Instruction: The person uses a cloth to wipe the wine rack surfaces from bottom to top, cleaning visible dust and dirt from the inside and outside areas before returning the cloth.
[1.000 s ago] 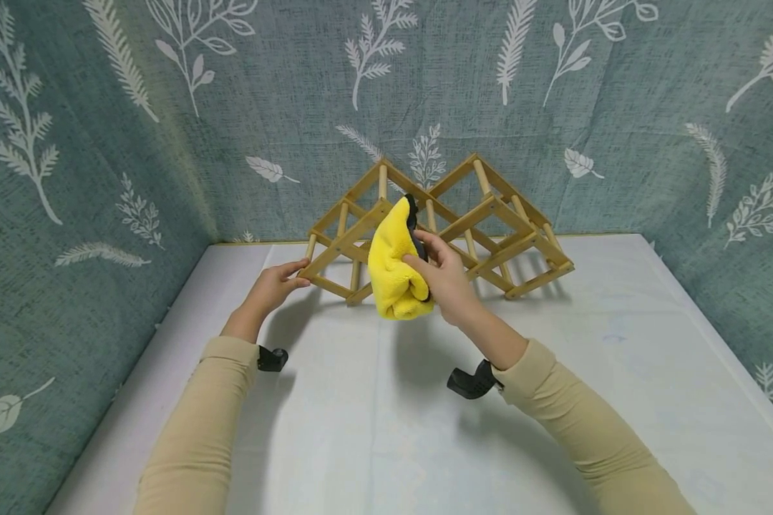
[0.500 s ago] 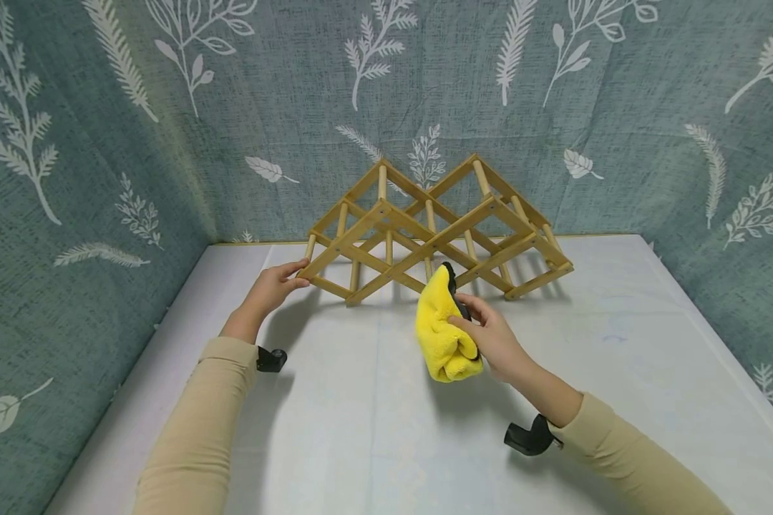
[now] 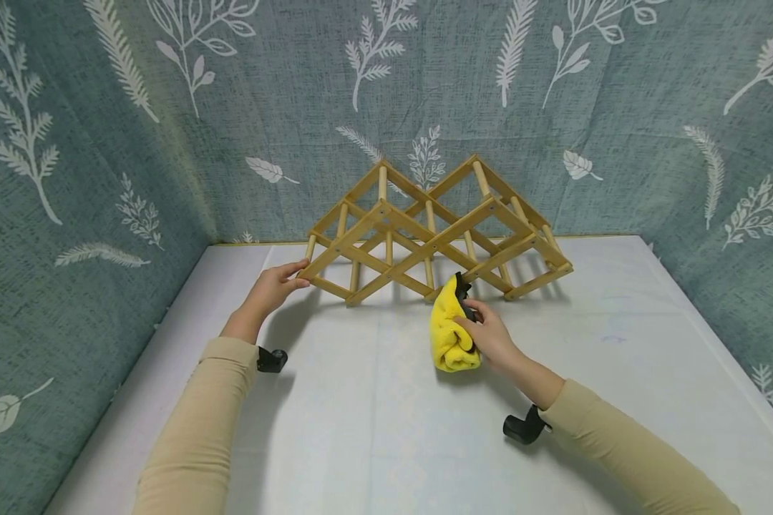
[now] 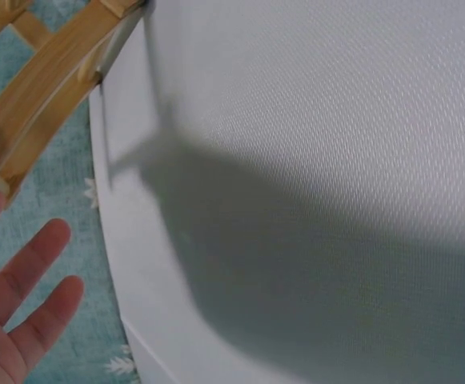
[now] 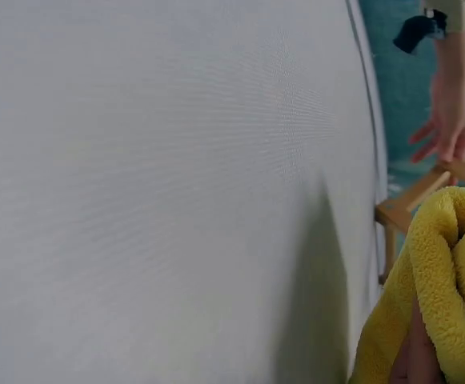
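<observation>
A folding wooden wine rack (image 3: 452,234) of crossed slats and round rods stands at the back of the table. My left hand (image 3: 267,293) pinches its left lower end; the left wrist view shows other fingers (image 4: 24,280) spread away from the slat (image 4: 52,76). In my right hand (image 3: 489,336) is a folded yellow plush cloth (image 3: 447,336) with black edging, held between thumb and fingers. The cloth's dark top corner overlaps the rack's lower front slats in the head view. Up close, the right wrist view shows the cloth's rolled fold (image 5: 428,280), which hides most of the right hand.
A white cloth covers the table (image 3: 335,429). Blue-green fabric with white leaf prints (image 3: 283,86) rises behind it and at both sides. Black wrist cameras (image 3: 522,427) stick out below both sleeves.
My right hand has brought the yellow cloth down and right from in front of the rack's middle, then slightly back up toward its lower front. The left hand and the rack have stayed in place.
</observation>
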The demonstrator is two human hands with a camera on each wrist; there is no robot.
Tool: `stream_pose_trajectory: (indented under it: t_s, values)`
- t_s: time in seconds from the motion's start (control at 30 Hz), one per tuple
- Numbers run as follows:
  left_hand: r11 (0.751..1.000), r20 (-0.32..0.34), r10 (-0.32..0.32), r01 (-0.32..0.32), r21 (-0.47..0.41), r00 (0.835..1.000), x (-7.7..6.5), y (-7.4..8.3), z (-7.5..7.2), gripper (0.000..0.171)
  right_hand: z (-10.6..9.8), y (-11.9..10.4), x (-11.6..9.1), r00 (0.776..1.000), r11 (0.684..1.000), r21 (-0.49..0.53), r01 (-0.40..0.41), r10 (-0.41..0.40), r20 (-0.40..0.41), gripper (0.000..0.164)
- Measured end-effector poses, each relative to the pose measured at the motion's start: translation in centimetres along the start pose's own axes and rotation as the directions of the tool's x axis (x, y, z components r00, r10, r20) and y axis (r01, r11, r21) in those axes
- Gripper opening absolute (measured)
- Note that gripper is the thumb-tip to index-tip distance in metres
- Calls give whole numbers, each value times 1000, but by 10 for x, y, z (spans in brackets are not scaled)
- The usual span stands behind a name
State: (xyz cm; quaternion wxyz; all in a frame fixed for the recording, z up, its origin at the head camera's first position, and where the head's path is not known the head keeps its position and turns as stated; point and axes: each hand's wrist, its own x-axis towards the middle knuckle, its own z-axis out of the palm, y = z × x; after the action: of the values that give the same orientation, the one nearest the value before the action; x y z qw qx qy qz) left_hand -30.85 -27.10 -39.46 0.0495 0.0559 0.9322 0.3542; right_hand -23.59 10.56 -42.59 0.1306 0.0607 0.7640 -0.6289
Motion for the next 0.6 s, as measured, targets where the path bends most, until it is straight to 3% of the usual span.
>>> stream_pose_trajectory:
  t_s: [0.1,0.33,0.6]
  values:
    - [1000,0,-8,8,-10,1000,0,0,1,55,12,-1,9,1000,1000,18,-8,8,-6,50]
    - [1000,-3,2,-2,-2,1000,-1,1,1,56,38,-7,19,999,998,-50,35,-37,-29,49]
    - [999,-12,31,-31,32,999,0,-1,-1,56,55,-18,30,999,996,82,19,-16,-29,47]
